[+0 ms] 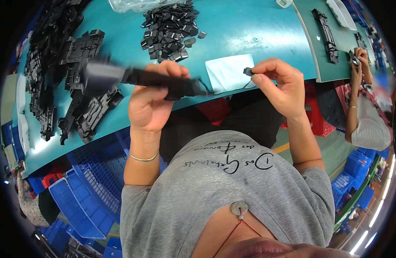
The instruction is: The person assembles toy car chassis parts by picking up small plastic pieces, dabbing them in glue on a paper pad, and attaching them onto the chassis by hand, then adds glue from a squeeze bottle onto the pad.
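Observation:
My left hand [148,107] is closed around a long black plastic part [105,76], smeared by motion at its wide left end. That part is held above the near edge of the green-blue table, its narrow end pointing right. Between the thumb and index finger of my right hand [281,86] is a small black plastic piece [247,71]. A pale blue sheet [223,71] lies on the table between my hands, just left of that piece. Farther back is a heap of small black pieces [170,28], similar in look to the pinched one.
Long black plastic parts [84,47] are stacked along the table's left side. Clear plastic wrapping [138,5] lies at the far edge. Blue crates [84,202] stand below left. On the right, another person's hands [361,60] work at an adjoining green table [301,8].

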### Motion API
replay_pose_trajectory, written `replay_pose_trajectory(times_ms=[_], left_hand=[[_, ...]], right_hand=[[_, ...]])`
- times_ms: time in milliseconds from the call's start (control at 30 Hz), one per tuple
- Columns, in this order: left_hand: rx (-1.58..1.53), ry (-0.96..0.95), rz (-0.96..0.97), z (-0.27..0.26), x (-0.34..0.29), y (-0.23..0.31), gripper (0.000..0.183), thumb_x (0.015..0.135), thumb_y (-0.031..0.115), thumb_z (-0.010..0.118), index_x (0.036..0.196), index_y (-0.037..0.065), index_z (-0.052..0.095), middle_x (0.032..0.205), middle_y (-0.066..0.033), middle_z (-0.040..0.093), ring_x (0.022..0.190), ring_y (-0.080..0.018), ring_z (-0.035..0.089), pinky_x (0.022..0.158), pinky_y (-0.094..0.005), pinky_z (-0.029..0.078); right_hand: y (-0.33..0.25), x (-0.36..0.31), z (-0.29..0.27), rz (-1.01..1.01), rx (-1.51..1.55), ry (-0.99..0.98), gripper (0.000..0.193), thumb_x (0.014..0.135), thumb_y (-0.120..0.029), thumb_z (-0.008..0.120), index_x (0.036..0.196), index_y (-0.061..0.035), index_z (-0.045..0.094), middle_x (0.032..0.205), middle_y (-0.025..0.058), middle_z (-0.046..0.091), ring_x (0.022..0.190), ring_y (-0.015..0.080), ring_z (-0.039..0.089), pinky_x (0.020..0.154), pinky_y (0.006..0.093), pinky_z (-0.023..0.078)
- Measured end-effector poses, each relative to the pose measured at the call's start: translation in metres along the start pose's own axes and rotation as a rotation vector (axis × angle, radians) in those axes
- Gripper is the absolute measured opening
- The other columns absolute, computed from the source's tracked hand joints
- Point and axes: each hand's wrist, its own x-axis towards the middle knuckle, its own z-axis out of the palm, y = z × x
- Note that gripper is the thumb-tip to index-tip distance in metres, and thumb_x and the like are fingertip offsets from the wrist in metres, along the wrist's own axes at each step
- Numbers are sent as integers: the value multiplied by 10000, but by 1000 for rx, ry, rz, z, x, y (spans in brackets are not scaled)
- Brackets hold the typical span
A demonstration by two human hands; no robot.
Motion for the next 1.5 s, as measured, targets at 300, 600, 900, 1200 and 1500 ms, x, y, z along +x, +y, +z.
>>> replay_pose_trajectory(times_ms=[300, 600, 900, 1200, 1500], left_hand=[[333, -184, 83, 12, 1, -1, 178, 737, 248, 718, 692, 85, 665, 1274, -253, 418, 1205, -338, 402, 1017, -462, 317], [790, -129, 117, 34, -3, -16, 91, 557, 120, 760, 627, 104, 704, 1193, -222, 519, 1173, -343, 465, 990, -421, 347], [1204, 1, 297, 26, 6, 1, 171, 610, 86, 706, 780, 89, 724, 1259, -177, 485, 1055, -227, 542, 815, -300, 441], [1528, 92, 576, 39, -2, -22, 280, 619, 92, 734, 885, 180, 736, 1336, -171, 406, 1227, -360, 412, 839, -383, 485], [1296, -123, 343, 48, -23, -44, 345, 687, 11, 676, 1030, 49, 659, 1391, -262, 280, 1098, -332, 545, 857, -330, 482]], right_hand=[[-2, 4, -6, 21, 19, 156, 121, 774, -12, 652, 878, -6, 591, 756, 18, 607, 681, 66, 574, 615, 194, 465], [-8, 19, 15, 97, 225, 175, 344, 821, -27, 607, 1133, 5, 464, 769, 29, 567, 666, 72, 556, 581, 188, 439], [-11, 23, 19, 17, 264, 238, 360, 809, 10, 597, 1137, 22, 448, 769, 54, 583, 659, 93, 567, 612, 195, 471], [-1, 46, 41, 27, 518, 347, 410, 844, -27, 589, 1205, 28, 403, 890, 66, 594, 759, 134, 585, 761, 297, 502], [0, 51, 60, 196, 791, 256, 421, 846, -34, 586, 1212, 19, 384, 876, 63, 588, 748, 137, 588, 730, 304, 518]])
